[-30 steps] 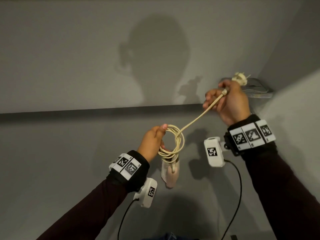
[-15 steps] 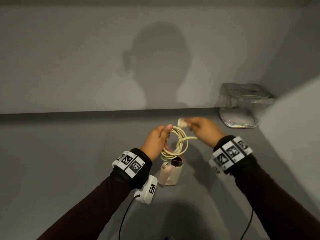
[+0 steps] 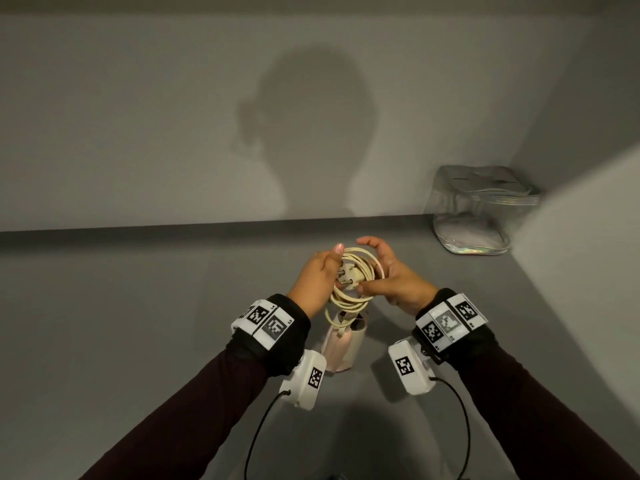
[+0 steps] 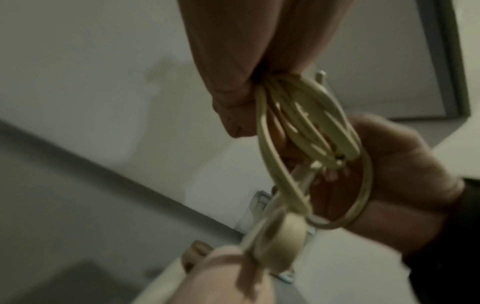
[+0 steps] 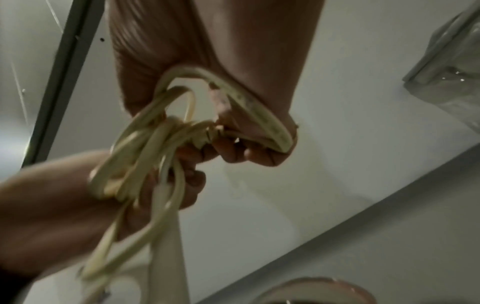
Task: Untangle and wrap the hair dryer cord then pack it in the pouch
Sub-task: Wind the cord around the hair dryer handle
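untangle: looks done | wrap: cord (image 3: 349, 282) coiled, plug (image 3: 348, 274) tucked mid-loop | left hand (image 3: 317, 275) clamped on coil, right hand (image 3: 391, 278) pinching it | dryer (image 3: 341, 344) dangling over counter (image 3: 138, 323) | left to do: pouch (image 3: 479, 209), far right, untouched

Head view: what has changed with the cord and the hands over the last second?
The right hand came down from up by the pouch, where it held the cord stretched out, laid that last length onto the coil, and now pinches the plug at its middle. The left hand still grips the coil, the hair dryer still hangs below, and the pouch has not moved.
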Demonstrator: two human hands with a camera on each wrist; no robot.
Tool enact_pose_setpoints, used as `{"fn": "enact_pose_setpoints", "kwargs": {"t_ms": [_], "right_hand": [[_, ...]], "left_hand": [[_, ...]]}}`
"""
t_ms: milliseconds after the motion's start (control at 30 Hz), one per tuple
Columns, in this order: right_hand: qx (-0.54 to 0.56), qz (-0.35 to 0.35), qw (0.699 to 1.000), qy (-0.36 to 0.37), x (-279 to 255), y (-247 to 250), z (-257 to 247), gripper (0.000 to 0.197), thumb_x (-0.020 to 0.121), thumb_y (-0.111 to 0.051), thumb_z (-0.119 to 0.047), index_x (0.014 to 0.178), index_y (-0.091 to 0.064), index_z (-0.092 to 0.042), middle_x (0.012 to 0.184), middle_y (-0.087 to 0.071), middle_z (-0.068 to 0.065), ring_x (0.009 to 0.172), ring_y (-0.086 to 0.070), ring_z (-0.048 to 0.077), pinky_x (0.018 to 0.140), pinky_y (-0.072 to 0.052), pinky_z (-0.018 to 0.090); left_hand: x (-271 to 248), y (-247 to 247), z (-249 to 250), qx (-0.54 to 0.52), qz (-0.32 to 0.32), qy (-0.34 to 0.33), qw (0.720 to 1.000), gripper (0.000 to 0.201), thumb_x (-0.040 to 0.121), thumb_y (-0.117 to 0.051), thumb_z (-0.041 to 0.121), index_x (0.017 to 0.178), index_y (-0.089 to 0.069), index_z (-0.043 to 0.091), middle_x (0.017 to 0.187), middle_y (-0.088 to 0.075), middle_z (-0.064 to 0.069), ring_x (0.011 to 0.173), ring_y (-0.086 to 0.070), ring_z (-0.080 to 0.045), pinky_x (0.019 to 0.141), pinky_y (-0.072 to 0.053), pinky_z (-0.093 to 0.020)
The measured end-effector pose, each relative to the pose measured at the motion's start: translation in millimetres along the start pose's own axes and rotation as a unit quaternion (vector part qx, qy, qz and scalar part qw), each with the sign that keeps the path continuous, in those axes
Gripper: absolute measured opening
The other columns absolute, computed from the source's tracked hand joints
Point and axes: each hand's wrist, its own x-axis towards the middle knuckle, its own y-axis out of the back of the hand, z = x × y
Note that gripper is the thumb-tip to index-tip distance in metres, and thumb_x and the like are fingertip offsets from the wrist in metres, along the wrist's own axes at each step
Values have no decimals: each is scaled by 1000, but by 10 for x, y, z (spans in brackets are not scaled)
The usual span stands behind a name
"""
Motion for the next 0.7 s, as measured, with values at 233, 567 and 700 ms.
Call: {"fn": "enact_pose_setpoints", "kwargs": {"t_ms": [233, 567, 700], "right_hand": [[-128, 77, 985, 86, 21, -112, -23, 39, 67, -71, 9, 94, -56, -13, 91, -62, -3, 82, -61, -4, 76, -48, 12], [-49, 128, 968, 212, -92, -300, -852, 11, 88, -51, -10, 96, -58, -14, 77, -70, -2, 72, -68, 14, 74, -57, 29], [66, 302, 932, 189, -121, 153, -810, 15, 94, -46, -21, 92, -57, -11, 54, -57, -5, 38, -42, 7, 39, -41, 20]], "left_hand": [[-46, -27, 19, -60, -25, 64, 996, 43, 96, -26, 39, 100, -59, 13, 63, -62, 3, 50, -58, 1, 49, -45, -12], [-107, -230, 0, -6, 8, 43, 999, 30, 97, -31, 26, 109, -53, 10, 89, -56, 1, 49, -52, -7, 50, -43, -19], [-116, -111, 35, 69, 16, -10, 997, 35, 94, -35, 35, 81, -53, 8, 75, -53, -12, 61, -54, -25, 66, -45, -36]]}}
